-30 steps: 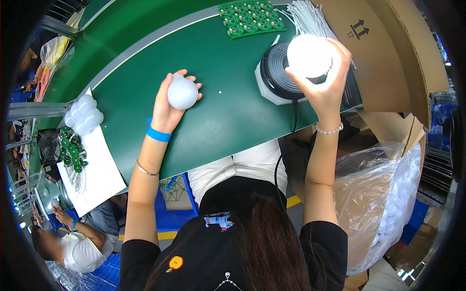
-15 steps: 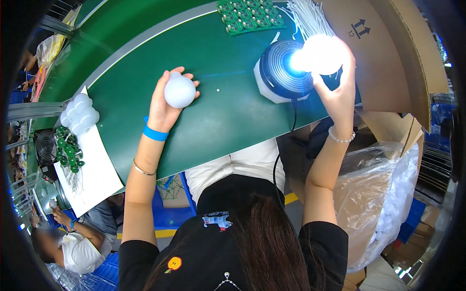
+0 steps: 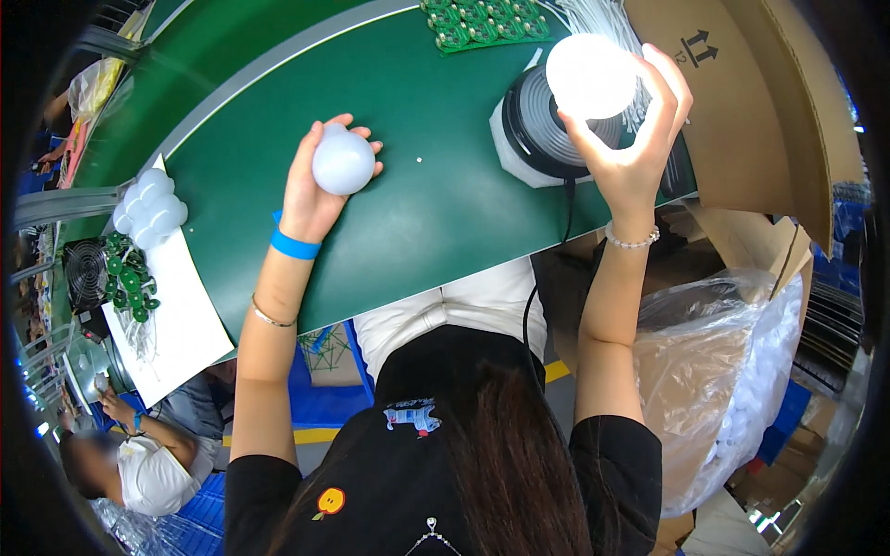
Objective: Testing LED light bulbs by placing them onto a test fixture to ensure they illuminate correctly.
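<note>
Lit bulb held over a round black stand, unlit bulb held at the left

The glowing white bulb (image 3: 591,76) is pinched between the thumb and fingers of the right hand (image 3: 632,171), at the far right of the table. The fingers of the left hand (image 3: 311,190) are curled round an unlit white bulb (image 3: 343,165), which is cradled in the palm nearer the middle. The round black stand (image 3: 533,130) is partly covered from view by the lit bulb; whether the two are touching cannot be told. A white pad (image 3: 513,165) is set under the stand, and a black cord (image 3: 568,208) is run from it toward the near edge.

On the green table (image 3: 417,222), a panel of circuit boards (image 3: 487,22) is placed at the far edge, beside bundled white strips (image 3: 601,17). The right end is closed off by a cardboard box (image 3: 742,139). At the left, white domes (image 3: 150,211) are clustered near a white sheet (image 3: 181,315), with small green discs (image 3: 132,278) piled alongside. Below right, a clear plastic bag (image 3: 705,371) is seen.
</note>
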The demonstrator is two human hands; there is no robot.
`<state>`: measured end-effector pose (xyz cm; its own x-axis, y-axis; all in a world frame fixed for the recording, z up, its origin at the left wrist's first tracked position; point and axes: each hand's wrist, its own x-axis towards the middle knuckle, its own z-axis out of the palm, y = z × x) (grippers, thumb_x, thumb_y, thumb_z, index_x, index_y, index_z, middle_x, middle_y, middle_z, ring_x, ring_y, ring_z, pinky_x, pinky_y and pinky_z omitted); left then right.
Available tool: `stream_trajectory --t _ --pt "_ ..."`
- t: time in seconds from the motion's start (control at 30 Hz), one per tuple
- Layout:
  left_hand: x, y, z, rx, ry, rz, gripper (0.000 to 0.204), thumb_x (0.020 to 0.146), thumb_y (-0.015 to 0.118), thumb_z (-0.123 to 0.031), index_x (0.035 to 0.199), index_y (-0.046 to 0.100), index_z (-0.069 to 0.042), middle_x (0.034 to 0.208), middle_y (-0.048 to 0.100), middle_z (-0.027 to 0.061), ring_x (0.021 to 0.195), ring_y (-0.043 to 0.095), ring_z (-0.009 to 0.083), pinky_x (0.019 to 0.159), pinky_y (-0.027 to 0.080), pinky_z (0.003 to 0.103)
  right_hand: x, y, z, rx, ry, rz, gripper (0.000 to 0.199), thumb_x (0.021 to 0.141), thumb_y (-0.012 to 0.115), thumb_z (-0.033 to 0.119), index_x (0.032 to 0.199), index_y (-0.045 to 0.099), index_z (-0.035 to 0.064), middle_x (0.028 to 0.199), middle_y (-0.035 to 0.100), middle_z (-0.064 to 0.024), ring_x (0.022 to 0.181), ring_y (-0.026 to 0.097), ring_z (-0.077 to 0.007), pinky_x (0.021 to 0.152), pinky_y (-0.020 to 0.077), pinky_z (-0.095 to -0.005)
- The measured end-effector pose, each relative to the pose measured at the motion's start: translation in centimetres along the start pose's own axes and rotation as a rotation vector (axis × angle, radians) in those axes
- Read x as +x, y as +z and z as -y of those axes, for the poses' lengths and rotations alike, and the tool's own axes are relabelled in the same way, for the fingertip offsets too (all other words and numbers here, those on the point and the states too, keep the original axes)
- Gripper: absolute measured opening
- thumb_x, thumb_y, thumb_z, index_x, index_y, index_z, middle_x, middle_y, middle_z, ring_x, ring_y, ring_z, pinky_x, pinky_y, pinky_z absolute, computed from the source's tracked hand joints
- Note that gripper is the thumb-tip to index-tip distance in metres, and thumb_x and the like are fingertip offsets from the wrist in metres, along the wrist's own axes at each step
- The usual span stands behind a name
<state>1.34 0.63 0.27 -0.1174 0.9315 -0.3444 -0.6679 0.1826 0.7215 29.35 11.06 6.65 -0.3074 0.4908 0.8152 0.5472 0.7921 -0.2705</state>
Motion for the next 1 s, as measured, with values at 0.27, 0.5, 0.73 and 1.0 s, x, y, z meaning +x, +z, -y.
stream_trajectory --t 0.27,0.5,0.73,1.0 --pt "0.1 -0.1 0.0 -0.02 -0.002 0.033 0.038 0.089 0.041 -0.036 0.112 0.045 -0.006 0.098 0.057 0.0116 0.093 0.056 0.0275 0.075 0.05 0.04 -0.6 1.2 -0.4 0.062 0.142 -0.056 0.076 0.056 0.079 0.024 0.117 0.038 0.0053 0.12 0.043 -0.0136 0.109 0.042 -0.0275 0.1 0.0194 -0.0442" --pt "0.0 -0.1 0.0 -0.071 -0.002 0.048 0.035 0.09 0.04 -0.037 0.107 0.045 -0.007 0.093 0.057 0.0112 0.088 0.057 0.0257 0.072 0.051 0.038 -1.6 0.3 0.4 -0.036 0.239 -0.091 0.08 0.056 0.081 0.017 0.12 0.035 0.0002 0.113 0.04 -0.012 0.107 0.041 -0.0261 0.093 0.0327 -0.0363" --pt "0.1 -0.7 0.2 -0.124 0.035 0.137 0.032 0.089 0.043 -0.033 0.105 0.048 -0.006 0.093 0.057 0.0121 0.089 0.058 0.0268 0.071 0.051 0.04 0.5 -2.0 2.5 -0.382 0.157 0.067 0.074 0.052 0.08 0.026 0.11 0.042 0.0009 0.1 0.047 -0.0149 0.099 0.042 -0.0346 0.09 0.0297 -0.0446" --pt "0.4 -1.1 0.9 -0.123 0.063 0.122 0.027 0.089 0.046 -0.028 0.104 0.051 -0.007 0.095 0.059 0.0126 0.086 0.06 0.0232 0.074 0.05 0.035 7.5 2.1 10.0 -0.02 -0.141 0.411 0.069 0.056 0.075 0.029 0.113 0.046 0.0017 0.1 0.054 -0.0132 0.095 0.048 -0.0298 0.088 0.0325 -0.0404"
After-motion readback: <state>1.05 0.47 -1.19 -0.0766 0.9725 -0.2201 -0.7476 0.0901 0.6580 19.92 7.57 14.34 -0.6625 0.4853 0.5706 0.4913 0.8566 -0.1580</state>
